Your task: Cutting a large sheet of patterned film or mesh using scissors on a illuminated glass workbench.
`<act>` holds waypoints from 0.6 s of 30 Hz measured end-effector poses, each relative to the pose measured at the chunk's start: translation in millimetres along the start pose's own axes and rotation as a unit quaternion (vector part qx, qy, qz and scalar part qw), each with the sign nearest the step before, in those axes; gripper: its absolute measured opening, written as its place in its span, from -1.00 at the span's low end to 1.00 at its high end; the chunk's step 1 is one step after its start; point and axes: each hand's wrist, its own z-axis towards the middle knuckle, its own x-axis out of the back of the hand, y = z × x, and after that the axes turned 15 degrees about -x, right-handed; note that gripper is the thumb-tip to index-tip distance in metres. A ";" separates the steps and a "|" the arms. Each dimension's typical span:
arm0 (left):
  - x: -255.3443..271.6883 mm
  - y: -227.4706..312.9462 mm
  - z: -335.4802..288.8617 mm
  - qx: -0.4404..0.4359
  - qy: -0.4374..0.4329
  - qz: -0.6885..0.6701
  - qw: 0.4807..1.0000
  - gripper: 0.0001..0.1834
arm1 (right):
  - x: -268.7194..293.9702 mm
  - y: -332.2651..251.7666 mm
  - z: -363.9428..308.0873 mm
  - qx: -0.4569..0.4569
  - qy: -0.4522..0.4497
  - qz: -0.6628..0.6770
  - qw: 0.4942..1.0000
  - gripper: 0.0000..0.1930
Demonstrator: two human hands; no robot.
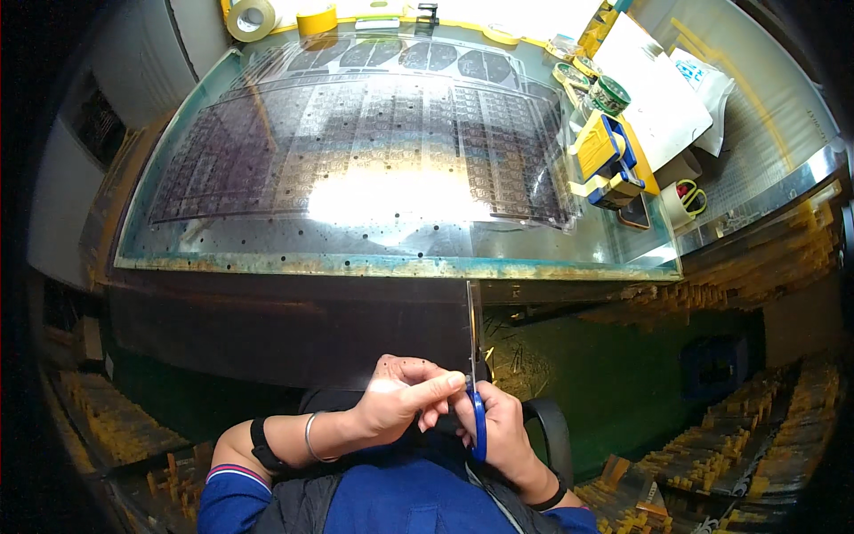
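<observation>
My right hand (505, 432) is closed round the blue-handled scissors (479, 425). Their long blades point away from me, along the right edge of a large transparent film sheet (294, 325). That sheet hangs over the front edge of the table toward me. My left hand (400, 402) pinches the film close to the scissors' pivot, its thumb and fingertips almost touching my right hand. Part of the left hand shows through the film, with small dark dots over it. Whether the blades are apart is too fine to make out.
Printed transparent films (374, 147) cover the glass-topped table (294, 264), under a bright reflection. At its right stand a blue tape dispenser (614, 165), several tape rolls (609, 94) and a cup (678, 205) with green-handled scissors. Stacked cardboard (712, 445) lies low on the right.
</observation>
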 end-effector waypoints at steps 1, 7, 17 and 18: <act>-0.2 -2.6 -1.9 0.011 -0.005 -0.006 1.000 -0.84 | 0.6 1.3 2.2 0.006 -0.003 0.015 1.000 -0.71; -2.4 -4.5 -5.9 0.024 -0.023 -0.011 0.999 -0.82 | 4.1 12.4 11.7 0.058 0.013 -0.012 0.998 -0.75; -3.7 -4.9 -10.0 0.043 -0.047 -0.012 0.998 -0.78 | 2.2 14.0 10.7 0.060 0.021 0.015 0.998 -0.72; -4.4 -5.4 -11.1 0.048 -0.048 -0.014 0.998 -0.78 | 3.1 10.6 10.9 0.049 0.023 0.005 0.999 -0.70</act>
